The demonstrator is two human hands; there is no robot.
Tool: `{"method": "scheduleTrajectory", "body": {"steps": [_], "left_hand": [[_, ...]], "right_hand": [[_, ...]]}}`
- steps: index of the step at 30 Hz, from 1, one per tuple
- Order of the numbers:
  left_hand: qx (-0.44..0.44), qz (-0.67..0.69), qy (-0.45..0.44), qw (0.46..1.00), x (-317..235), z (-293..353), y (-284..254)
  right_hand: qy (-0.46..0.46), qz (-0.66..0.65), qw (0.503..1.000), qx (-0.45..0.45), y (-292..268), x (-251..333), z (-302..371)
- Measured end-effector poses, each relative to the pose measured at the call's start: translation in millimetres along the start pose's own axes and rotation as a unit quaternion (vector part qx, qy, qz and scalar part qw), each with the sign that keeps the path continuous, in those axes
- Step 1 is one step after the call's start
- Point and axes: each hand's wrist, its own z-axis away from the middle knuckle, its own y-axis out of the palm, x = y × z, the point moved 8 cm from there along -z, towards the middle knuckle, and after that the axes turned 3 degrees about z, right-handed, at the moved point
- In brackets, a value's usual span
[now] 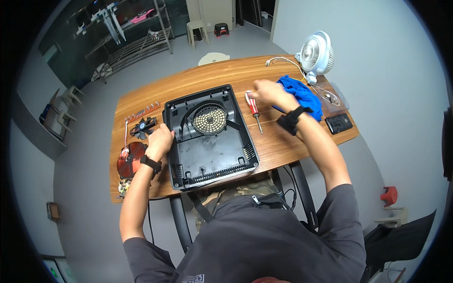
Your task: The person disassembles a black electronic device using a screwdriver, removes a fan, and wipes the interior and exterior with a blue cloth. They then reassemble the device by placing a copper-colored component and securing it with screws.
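Your left grip point(161, 140) is at the left edge of the black casing point(203, 153), flat on the surface point(276, 153); right grip point(270, 92) blurs beside the red-handled screwdriver point(255, 109), can't tell either's closure! Pale print point(199, 278) marks your shirt point(255, 236).

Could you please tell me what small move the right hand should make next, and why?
I would probably lower the right hand to the screwdriver: it lies on the table close by, while the left hand is at the left edge of the black case. The right hand is blurred, so its grip is unclear.
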Motion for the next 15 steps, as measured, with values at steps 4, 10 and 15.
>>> {"method": "scheduleTrajectory", "body": {"steps": [4, 10, 15], "left_hand": [[-0.022, 0.007, 0.025, 0.999, -3.7, 0.4, 3.2], [-0.026, 0.017, 0.026, 0.999, -1.5, 0.5, 3.8], [-0.015, 0.025, 0.021, 0.999, -2.9, 0.0, 2.2]], "right_hand": [[0.122, 0.086, 0.989, -0.017, -3.8, -92.2, 38.4], [0.157, 0.051, 0.982, 0.087, 67.0, -130.8, 36.6], [0.072, 0.065, 0.995, -0.010, 87.4, -152.6, 13.4]]}}
